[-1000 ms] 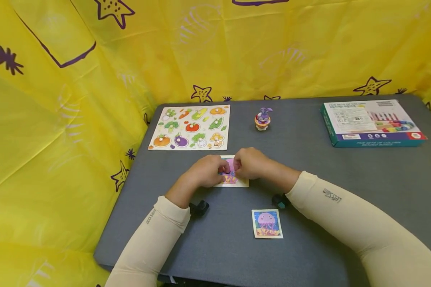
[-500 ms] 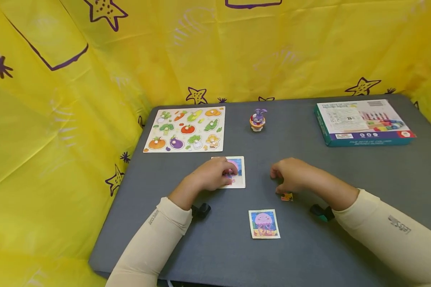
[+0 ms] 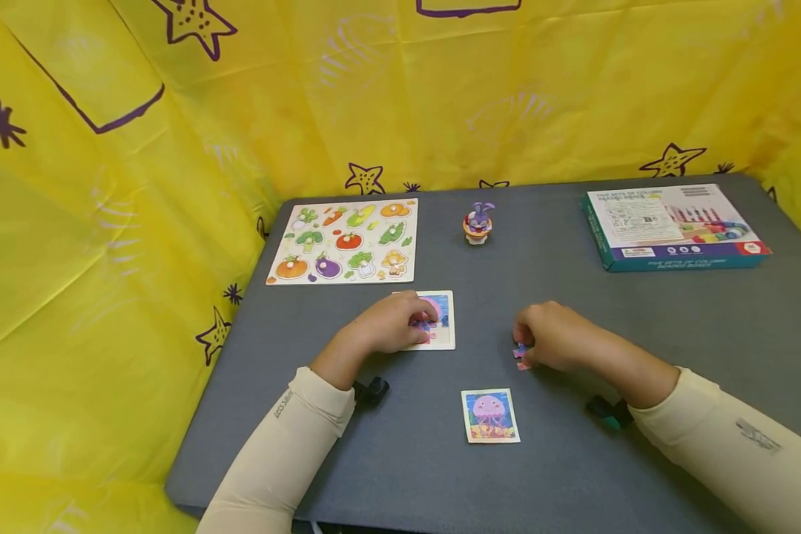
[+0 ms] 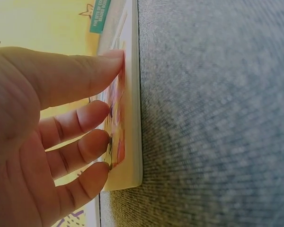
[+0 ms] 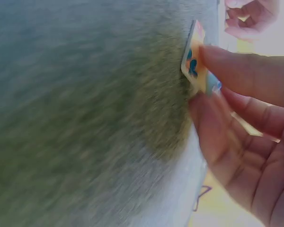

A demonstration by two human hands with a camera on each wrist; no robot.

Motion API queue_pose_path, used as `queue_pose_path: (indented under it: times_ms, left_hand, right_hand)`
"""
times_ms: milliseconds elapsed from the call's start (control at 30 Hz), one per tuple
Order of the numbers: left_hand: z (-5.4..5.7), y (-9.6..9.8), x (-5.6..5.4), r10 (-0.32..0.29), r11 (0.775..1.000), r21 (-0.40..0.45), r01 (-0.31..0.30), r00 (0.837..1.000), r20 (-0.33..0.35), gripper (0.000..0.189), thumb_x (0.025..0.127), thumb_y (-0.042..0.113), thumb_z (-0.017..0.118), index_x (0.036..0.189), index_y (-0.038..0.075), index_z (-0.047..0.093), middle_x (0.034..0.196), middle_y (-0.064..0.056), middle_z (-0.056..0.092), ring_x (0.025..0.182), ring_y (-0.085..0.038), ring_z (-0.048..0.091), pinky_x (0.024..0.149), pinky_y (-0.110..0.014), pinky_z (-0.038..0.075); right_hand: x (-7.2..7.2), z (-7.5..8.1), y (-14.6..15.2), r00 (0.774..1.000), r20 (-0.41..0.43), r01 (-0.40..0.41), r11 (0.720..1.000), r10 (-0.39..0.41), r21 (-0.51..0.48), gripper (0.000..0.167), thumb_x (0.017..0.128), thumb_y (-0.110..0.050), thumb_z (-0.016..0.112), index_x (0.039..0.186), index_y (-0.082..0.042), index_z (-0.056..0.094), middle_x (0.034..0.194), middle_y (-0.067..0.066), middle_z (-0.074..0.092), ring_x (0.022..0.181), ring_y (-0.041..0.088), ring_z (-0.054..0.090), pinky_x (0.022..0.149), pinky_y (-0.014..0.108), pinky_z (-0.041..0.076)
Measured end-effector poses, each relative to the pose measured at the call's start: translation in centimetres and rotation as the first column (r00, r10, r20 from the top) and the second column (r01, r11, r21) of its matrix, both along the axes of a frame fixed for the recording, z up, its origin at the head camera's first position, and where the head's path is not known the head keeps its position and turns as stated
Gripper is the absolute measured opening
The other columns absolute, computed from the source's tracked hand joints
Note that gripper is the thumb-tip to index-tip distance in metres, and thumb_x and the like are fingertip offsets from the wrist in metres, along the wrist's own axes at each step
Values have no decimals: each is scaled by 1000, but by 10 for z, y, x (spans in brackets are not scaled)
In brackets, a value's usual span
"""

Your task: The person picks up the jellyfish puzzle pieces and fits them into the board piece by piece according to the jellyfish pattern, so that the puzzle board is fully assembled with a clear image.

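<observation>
My left hand (image 3: pixel 392 325) rests its fingertips on a small jigsaw board (image 3: pixel 444 340) with a pale rim and a pink jellyfish picture, partly hidden by that hand. In the left wrist view, thumb and fingers stand apart, touching the picture near the board's rim (image 4: pixel 133 172). To the right, low over the table, my right hand (image 3: pixel 555 336) pinches a small puzzle piece (image 5: pixel 195 52) between thumb and fingers. Blue and pink show at its fingertips in the head view; whether that is one piece or two I cannot tell. A jellyfish picture card (image 3: pixel 490 417) lies in front.
A vegetable peg puzzle (image 3: pixel 343 241) lies at the back left of the grey table (image 3: pixel 547 475). Beyond the hands stands a purple rabbit figurine (image 3: pixel 478 224). A flat toy box (image 3: pixel 674 226) occupies the back right. Yellow cloth (image 3: pixel 507 81) hangs behind.
My right hand has left the board, moved right and now holds a puzzle piece there. The left hand has stayed on the board. The view has shifted slightly.
</observation>
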State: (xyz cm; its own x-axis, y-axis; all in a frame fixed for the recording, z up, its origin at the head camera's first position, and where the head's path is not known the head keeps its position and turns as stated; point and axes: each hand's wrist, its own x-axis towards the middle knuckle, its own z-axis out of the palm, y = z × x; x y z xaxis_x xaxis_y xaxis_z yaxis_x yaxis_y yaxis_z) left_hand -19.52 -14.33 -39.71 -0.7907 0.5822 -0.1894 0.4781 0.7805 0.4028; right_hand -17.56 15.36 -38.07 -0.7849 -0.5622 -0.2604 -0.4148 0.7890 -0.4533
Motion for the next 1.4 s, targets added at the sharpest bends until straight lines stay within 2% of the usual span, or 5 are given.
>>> queue_pose_path:
  times_ms: [300,433,800,1233,1400]
  left_hand:
    - [-2,-1,1,26,1000,10,-26,1000,0,26,91,21,78,115,15,71,111,-3,65,104,-19,59,99,-38,47]
    - [-2,-1,1,33,999,9,-33,999,9,27,91,20,77,117,15,72,114,-3,65,108,-19,59,102,-38,46]
    - [-1,1,3,50,999,9,-50,999,-12,41,86,34,81,120,14,70,112,-3,66,104,-19,59,96,-38,48]
    - [1,6,2,97,995,4,-97,995,-9,30,87,30,80,111,15,71,99,-2,62,93,-19,55,84,-36,46]
    - [2,7,2,111,994,-20,-111,994,10,27,87,29,80,110,18,71,97,-2,60,91,-18,54,82,-35,45]
  right_hand:
    - [-20,-1,-39,999,-46,-28,966,16,-257,5,89,-9,77,86,-12,74,77,-5,69,73,9,61,71,31,51]
    - [-29,-3,-62,997,-67,-50,953,32,-298,6,88,-10,78,84,-13,75,75,-6,70,72,8,62,72,31,52]
    - [-39,-12,-93,995,-31,-100,964,95,-246,4,85,-9,78,86,-5,77,75,-4,72,71,9,64,69,28,52]
    - [-45,-14,-98,996,-50,-79,980,71,-182,3,85,-13,79,82,-12,78,72,-5,69,71,13,60,68,30,48]
    - [-49,-13,-99,998,-66,-16,991,7,-132,9,83,-16,82,76,-15,76,69,-5,67,73,18,60,67,33,47]
